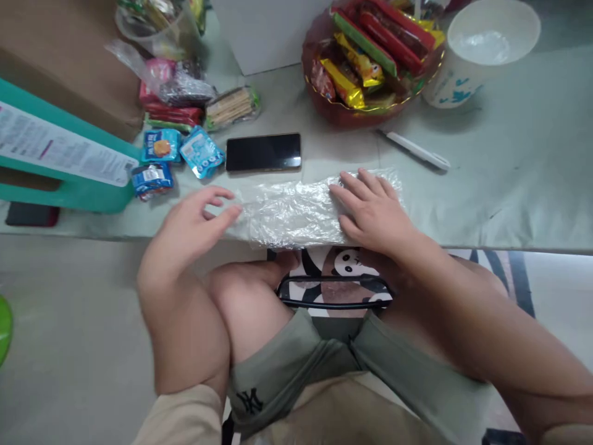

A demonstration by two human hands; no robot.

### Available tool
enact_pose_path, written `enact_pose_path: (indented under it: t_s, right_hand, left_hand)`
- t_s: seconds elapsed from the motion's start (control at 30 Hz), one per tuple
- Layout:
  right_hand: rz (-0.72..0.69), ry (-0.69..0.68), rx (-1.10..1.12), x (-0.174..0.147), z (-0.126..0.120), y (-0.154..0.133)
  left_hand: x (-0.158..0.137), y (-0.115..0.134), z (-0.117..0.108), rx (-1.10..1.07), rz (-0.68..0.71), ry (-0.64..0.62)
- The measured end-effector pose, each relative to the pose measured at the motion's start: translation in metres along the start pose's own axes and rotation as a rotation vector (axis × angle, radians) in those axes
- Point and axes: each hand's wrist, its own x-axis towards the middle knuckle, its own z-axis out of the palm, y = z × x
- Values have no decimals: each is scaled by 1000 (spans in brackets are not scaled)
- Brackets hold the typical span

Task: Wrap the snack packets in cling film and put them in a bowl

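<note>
A crinkled sheet of clear plastic wrap point(296, 213), folded into a long strip, lies along the table's front edge. My right hand point(373, 207) rests flat on its right end with the fingers spread. At the strip's left end is my left hand point(197, 222), its thumb and fingers curved and apart, with nothing seen between them. Whether the left fingertips touch the plastic I cannot tell. Just beyond the strip lies a black phone point(264, 152), screen up. A white utility knife point(417, 151) lies past my right hand.
A red bowl point(324, 108) of wrapped snacks and a white paper bucket point(493, 43) stand at the back. To the left are small blue snack packets point(201, 151), a bag of sticks point(233, 107), a clear tub point(162, 37) and a teal-edged box point(69, 142).
</note>
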Motion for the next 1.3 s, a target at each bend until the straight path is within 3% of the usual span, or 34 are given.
enact_pose_path:
  t_s: [0.07, 0.1, 0.17, 0.2, 0.27, 0.43, 0.6, 0.73, 0.93, 1.03, 1.13, 1.23, 1.3]
  right_hand:
    - [41, -59, -64, 0, 4, -3]
    - [54, -71, -83, 0, 4, -4]
    - [72, -75, -101, 0, 2, -6]
    - [79, -70, -106, 0, 1, -7]
    - [89, -61, -113, -1, 0, -6]
    - [135, -66, -122, -3, -4, 10]
    - [231, -61, -90, -2, -11, 30]
    - [210, 29, -77, -1, -8, 36]
    - [156, 170, -80, -3, -5, 39]
    - [9, 353, -18, -4, -11, 40]
    - [-255, 480, 96, -7, -14, 34]
    - [-426, 418, 115, -12, -6, 16]
    - [-422, 346, 49, -15, 6, -1]
  left_hand:
    - [1, 13, 11, -22, 75, 288]
    - [4, 20, 21, -68, 166, 346]
    - [13, 33, 45, -94, 379, 331]
    - [17, 37, 56, -50, 451, 255]
    - [25, 41, 72, 47, 505, 132]
    - [27, 26, 76, 221, 441, -116]
    - [15, 25, 68, 189, 389, -118]
    - [12, 31, 64, -16, 269, -119]
    - [21, 21, 48, -446, 163, -409]
    - [20, 25, 48, -673, 114, -469]
    - [18, 37, 54, -938, 50, -292]
    - [18, 51, 59, -1162, -41, -47]
    - [18, 57, 60, -1230, -119, 38]
